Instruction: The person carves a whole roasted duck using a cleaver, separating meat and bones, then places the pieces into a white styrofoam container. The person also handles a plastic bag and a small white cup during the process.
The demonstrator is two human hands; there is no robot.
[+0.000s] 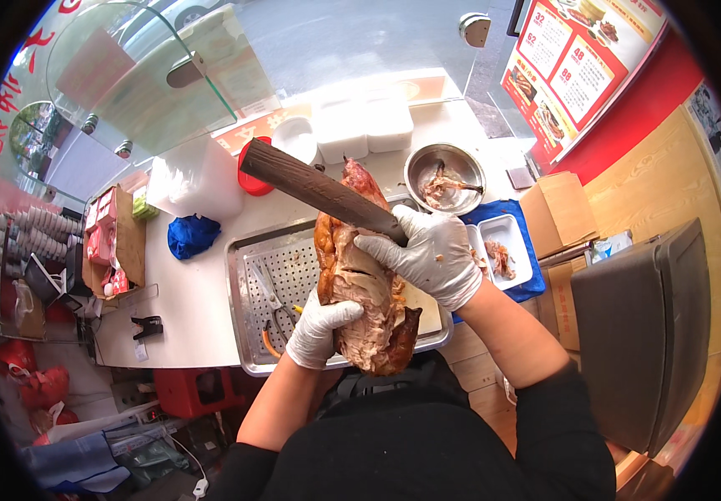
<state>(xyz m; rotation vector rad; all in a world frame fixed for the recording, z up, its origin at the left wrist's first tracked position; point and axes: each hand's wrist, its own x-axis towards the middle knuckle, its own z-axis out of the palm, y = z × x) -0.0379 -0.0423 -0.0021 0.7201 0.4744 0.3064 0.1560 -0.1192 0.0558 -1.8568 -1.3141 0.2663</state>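
Observation:
My gloved left hand (323, 329) grips a partly carved roast duck (360, 332) by its side, thumb on the bared meat. Pale cut flesh faces me, and browned skin remains along the bird's left edge. My gloved right hand (439, 257) holds a long, dark-bladed knife (316, 188), its handle hidden in the fist. The blade slants up and left across the upper body of the bird. Both are held over a perforated metal tray (291, 250). Kitchen scissors (269, 291) lie in the tray left of the duck, and part of a cutting board (432, 313) shows to its right.
A steel bowl (445, 178) with bones stands at the far right. White trays (514, 253) with meat pieces rest on a blue cloth (529, 285). Stacked white containers (360, 125) and glass panels (147, 69) line the back. A blue crumpled cloth (192, 237) lies left.

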